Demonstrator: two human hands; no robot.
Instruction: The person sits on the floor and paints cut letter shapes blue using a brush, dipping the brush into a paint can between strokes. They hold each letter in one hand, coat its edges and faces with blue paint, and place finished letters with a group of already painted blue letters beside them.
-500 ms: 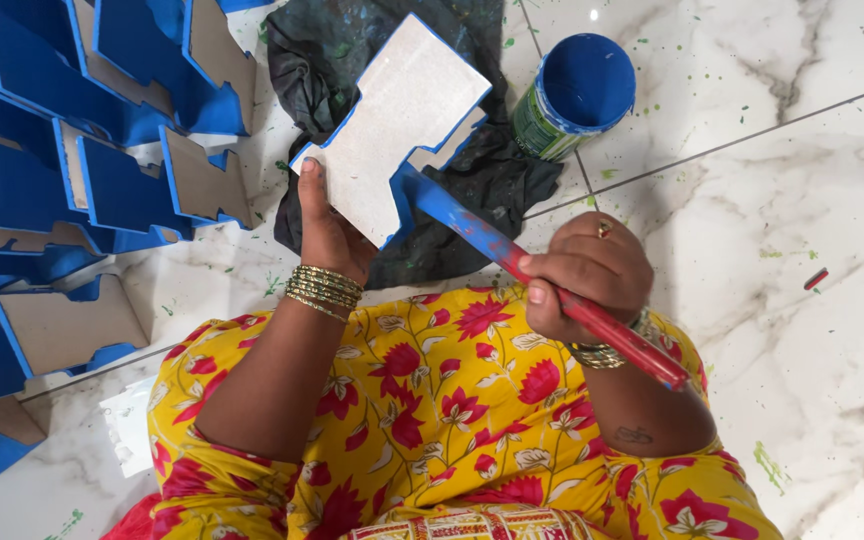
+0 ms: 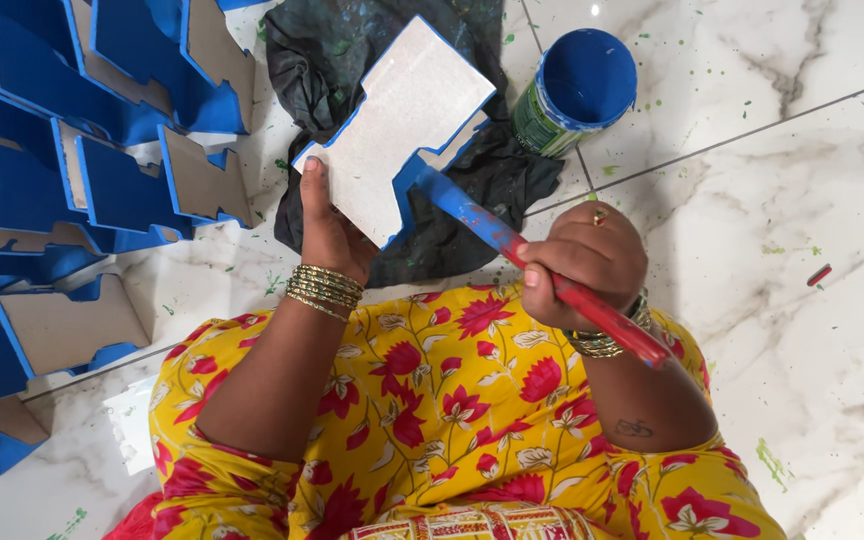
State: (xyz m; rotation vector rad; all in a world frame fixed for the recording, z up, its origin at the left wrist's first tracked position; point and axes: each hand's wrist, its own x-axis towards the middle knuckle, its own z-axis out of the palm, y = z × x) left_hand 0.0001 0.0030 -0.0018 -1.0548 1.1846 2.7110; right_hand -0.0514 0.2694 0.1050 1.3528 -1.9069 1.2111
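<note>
The left hand (image 2: 330, 232) held a flat T-shaped board piece (image 2: 397, 125) from below, its bare pale face turned up toward the camera and its edges painted blue. The fingers of that hand were hidden behind the piece, so how they were set could not be told; only the thumb showed, lying along the piece's lower left edge. A stack of gold bangles (image 2: 324, 290) ringed the left wrist.

The right hand (image 2: 584, 262) was closed in a fist around the red handle of a paintbrush (image 2: 542, 270), fingers pressed together over it, with a ring on one finger. The brush ran diagonally from lower right to upper left, its shaft smeared blue, and its tip met the lower right edge of the board piece; the bristles themselves seemed tucked under that edge, though the view was poor there.

Beneath the piece lay a crumpled dark cloth (image 2: 352, 60) on the white marble floor (image 2: 802, 180), which carried small green paint flecks. Just beside the cloth, to the upper right, stood an open can of blue paint (image 2: 577, 90). On the left, many similar blue-painted pieces (image 2: 72, 150) lay overlapping. The person's lap, in yellow fabric with red flowers (image 2: 432, 420), filled the lower frame.
</note>
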